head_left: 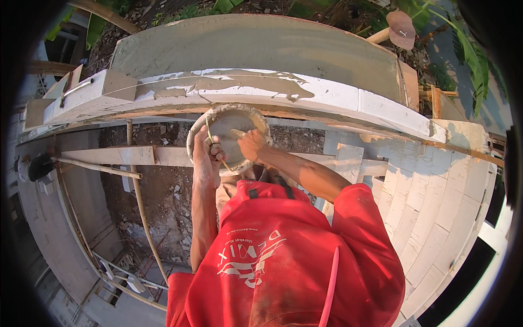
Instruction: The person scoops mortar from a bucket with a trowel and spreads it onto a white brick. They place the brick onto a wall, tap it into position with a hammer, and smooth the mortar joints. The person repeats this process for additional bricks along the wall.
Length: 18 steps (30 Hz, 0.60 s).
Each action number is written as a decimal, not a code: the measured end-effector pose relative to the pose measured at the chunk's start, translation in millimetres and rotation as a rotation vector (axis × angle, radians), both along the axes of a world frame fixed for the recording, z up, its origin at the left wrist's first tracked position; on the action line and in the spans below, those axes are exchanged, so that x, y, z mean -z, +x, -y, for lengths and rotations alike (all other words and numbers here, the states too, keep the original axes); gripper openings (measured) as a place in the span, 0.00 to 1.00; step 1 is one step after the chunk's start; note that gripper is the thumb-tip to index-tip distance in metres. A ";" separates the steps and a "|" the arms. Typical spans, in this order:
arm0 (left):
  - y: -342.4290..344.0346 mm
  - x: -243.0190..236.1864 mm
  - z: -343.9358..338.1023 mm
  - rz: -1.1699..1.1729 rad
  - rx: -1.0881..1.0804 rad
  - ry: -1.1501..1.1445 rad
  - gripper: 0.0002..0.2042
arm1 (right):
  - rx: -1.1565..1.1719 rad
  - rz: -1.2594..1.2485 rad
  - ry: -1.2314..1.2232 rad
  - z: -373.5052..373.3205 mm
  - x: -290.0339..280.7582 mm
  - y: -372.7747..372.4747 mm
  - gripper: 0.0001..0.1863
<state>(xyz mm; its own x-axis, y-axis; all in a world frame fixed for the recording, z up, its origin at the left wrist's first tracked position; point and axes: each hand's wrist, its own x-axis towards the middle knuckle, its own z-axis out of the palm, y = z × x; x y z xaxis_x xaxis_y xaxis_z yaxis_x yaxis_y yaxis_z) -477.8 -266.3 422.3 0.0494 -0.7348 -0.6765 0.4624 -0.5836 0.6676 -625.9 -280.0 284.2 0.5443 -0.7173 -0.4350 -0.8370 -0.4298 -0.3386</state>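
Note:
A round, mortar-crusted bucket (pixel 266 124) with grey mortar (pixel 227 126) inside hangs or rests just below the white block ledge. At its left side my left hand (pixel 206 155) is closed around the thin bucket handle (pixel 209 129). My right hand (pixel 252 145) reaches over the right rim, its fingers wrapped round a short tan tool handle (pixel 237 133). The tool's working end is hidden, so its kind does not show. What supports the bucket from below is also hidden.
White blocks (pixel 327 94) smeared with mortar run across in front, beside a grey mortar-topped slab (pixel 256 46). A cap (pixel 401 30) hangs on a pole end at far right. Bamboo poles (pixel 140 201) and planks (pixel 117 155) cross the left over rubble ground. A block wall (pixel 436 201) stands right.

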 end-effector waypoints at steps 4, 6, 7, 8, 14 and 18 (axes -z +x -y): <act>-11.7 -2.5 9.5 0.013 0.089 0.009 0.27 | 0.171 0.040 0.156 -4.1 13.3 -22.6 0.17; -18.9 -1.5 10.6 -0.009 0.133 0.042 0.27 | 0.280 0.014 0.304 -1.4 7.6 -57.0 0.20; -27.2 0.3 8.6 0.002 0.062 -0.055 0.26 | 0.319 -0.012 0.370 1.1 3.7 -77.6 0.21; -26.8 -0.1 9.2 -0.003 0.061 0.006 0.26 | 0.343 0.062 0.505 2.0 -1.5 -104.2 0.23; -40.8 6.9 4.6 -0.087 0.108 0.054 0.24 | 0.309 0.302 0.421 -24.9 -21.4 -235.3 0.31; -47.3 14.1 6.8 -0.069 0.169 0.072 0.25 | 0.741 0.309 0.419 -51.9 -63.2 -313.9 0.32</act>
